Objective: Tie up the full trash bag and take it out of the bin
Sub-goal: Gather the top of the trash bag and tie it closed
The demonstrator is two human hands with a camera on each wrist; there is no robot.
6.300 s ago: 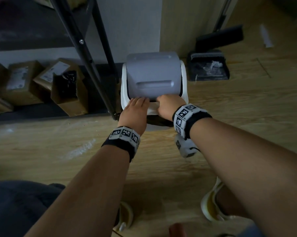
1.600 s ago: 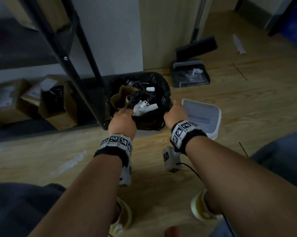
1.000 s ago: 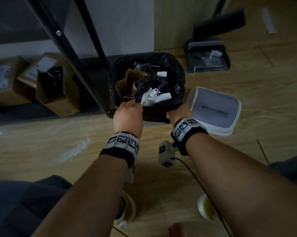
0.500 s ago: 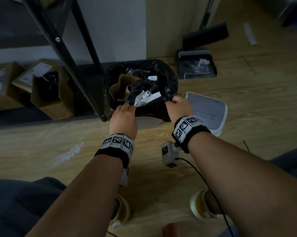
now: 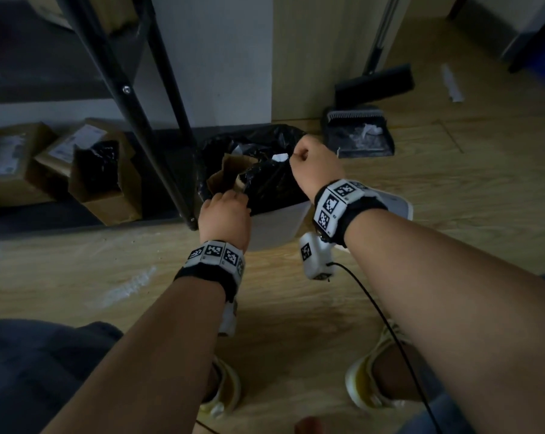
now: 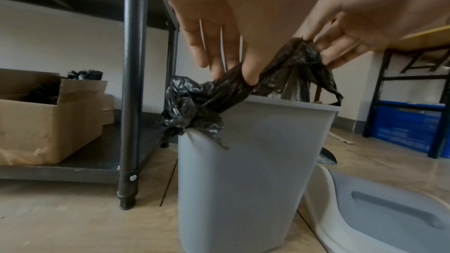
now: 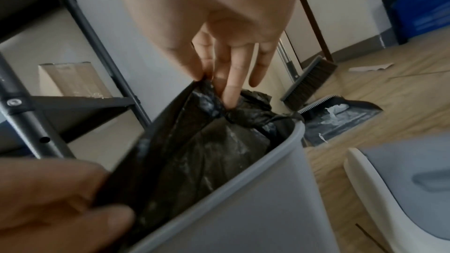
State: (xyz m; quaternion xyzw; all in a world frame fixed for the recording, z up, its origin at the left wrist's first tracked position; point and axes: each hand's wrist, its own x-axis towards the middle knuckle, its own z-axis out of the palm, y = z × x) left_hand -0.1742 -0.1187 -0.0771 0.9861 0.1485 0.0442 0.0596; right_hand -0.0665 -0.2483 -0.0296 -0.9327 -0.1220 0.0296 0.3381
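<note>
A grey bin [image 5: 274, 228] stands on the wood floor, lined with a full black trash bag [image 5: 266, 186]; cardboard and paper show inside. My left hand [image 5: 224, 214] pinches the bag's near left rim [image 6: 219, 99], which is off the bin's edge [image 6: 243, 170]. My right hand [image 5: 315, 164], raised over the bin's right side, pinches the bag's rim between thumb and fingers [image 7: 212, 79] and holds it up. The right wrist view shows the bag [image 7: 207, 151] stretched between both hands. The bin's lid [image 6: 389, 209] lies on the floor to the right.
A black metal shelf leg [image 5: 158, 145] stands close on the bin's left, with cardboard boxes [image 5: 102, 177] on the low shelf behind it. A dustpan [image 5: 355, 136] and broom [image 5: 374, 83] sit behind the bin on the right. Blue crates [image 6: 409, 126] stand further right.
The lid came off the bin and now lies on the floor to the right. My right hand has lifted its part of the bag's rim up and away; the left hand keeps hold of the near left rim.
</note>
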